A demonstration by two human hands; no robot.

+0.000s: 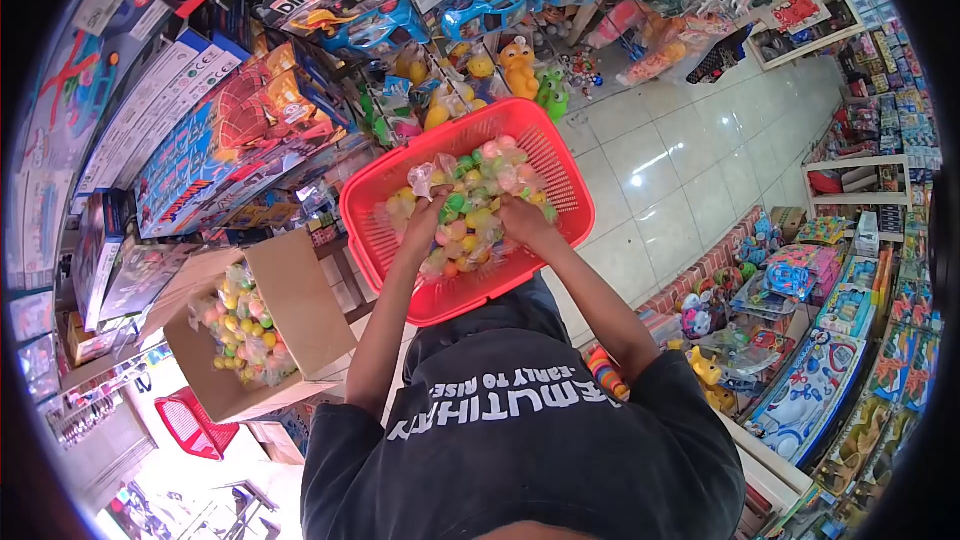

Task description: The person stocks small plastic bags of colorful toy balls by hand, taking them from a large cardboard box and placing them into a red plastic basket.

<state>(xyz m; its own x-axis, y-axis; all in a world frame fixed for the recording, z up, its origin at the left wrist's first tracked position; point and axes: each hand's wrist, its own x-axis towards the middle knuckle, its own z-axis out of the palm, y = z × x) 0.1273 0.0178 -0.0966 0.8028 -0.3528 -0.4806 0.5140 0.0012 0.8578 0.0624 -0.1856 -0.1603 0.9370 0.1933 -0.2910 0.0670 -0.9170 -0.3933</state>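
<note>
A red plastic basket [568,165] with slatted sides stands in front of me. Colourful small balls in clear plastic bags [465,235] fill much of it, in yellow, green, pink and orange. My left hand [427,215] is inside the basket at the left of the pile, its fingers closed near a clear bag. On the right of the pile, my right hand [524,219] reaches in with its fingers curled among the bags. What exactly each hand grips is too small to tell.
An open cardboard box [300,305] with more bagged balls is at the lower left. Boxed toys [215,155] line the left, and packaged blue toys [495,8] hang ahead. Shelves of toys [815,380] stand right of the tiled floor [650,165]. A red basket [190,425] is lower left.
</note>
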